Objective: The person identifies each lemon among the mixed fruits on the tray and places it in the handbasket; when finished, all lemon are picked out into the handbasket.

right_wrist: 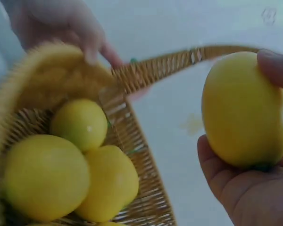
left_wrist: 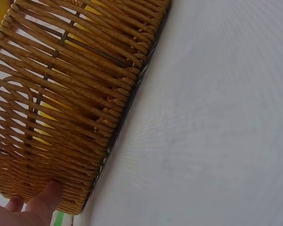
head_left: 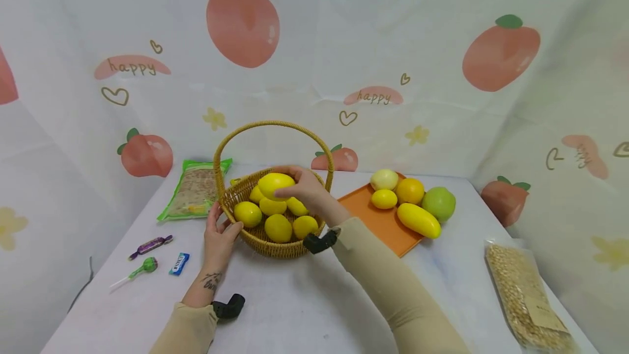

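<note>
My right hand (head_left: 310, 191) grips a smooth, oval, lemon-like yellow fruit (head_left: 275, 183) above the wicker basket (head_left: 282, 250). In the right wrist view, thumb and fingers hold this fruit (right_wrist: 243, 110) from opposite sides. Several yellow fruits (head_left: 278, 228) lie inside the basket, some of them partly hidden. At the basket's left side, my left hand (head_left: 219, 247) holds the rim, its thumb near the top edge and its fingers along the outside. The left wrist view shows fingertips (left_wrist: 51, 192) against the woven wall (left_wrist: 70, 122).
Right of the basket, an orange tray (head_left: 366, 209) bears several fruits, including a green one (head_left: 439, 204). A bag of grain (head_left: 526, 294) lies far right; a green-edged bag (head_left: 194, 190) lies behind left. A purple-wrapped candy (head_left: 151, 246), lollipop (head_left: 147, 266) and blue packet (head_left: 179, 264) lie left. The basket handle (head_left: 273, 123) arches overhead.
</note>
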The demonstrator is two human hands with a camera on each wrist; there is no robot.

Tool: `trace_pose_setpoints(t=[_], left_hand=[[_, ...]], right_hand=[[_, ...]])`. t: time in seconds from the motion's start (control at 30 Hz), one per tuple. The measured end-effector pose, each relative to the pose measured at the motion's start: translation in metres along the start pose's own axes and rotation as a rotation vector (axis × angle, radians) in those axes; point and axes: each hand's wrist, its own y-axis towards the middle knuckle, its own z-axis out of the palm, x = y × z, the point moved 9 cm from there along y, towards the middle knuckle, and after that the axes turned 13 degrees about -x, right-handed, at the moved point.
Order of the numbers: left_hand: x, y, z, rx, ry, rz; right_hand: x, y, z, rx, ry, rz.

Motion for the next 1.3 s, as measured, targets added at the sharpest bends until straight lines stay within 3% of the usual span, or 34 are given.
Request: trace_pose_setpoints(t=[0.2,0.4,0.63,0.87,1.07,1.3], left_hand=[[0.001,0.002,-0.001,-0.014,0.002,0.007],[-0.001,0.002,-0.001,-0.008,0.013,0.018],[0.0,0.002,0.0,0.004,0.015,0.0],[0.003,0.001,0.0,0.0,0.012,-0.015],[0.0,0.0,0.0,-0.003,0.016,-0.001],[0.0,0.002,-0.001,-0.013,0.023,0.017]], right_hand=[[-0.006,0.038,0.001,-0.128,-0.122,0.075],[-0.015,0.049,-0.004,-0.212,-0.148,0.112],[-0.013,0.039,0.002,-0.212,-0.117,0.065],[-0.003,0.002,0.001,-0.125,-0.025,-0.031],[0.003,-0.044,-0.031,-0.111,0.131,-0.125],[-0.009,-0.068,-0.114,-0.238,0.25,-0.214]])
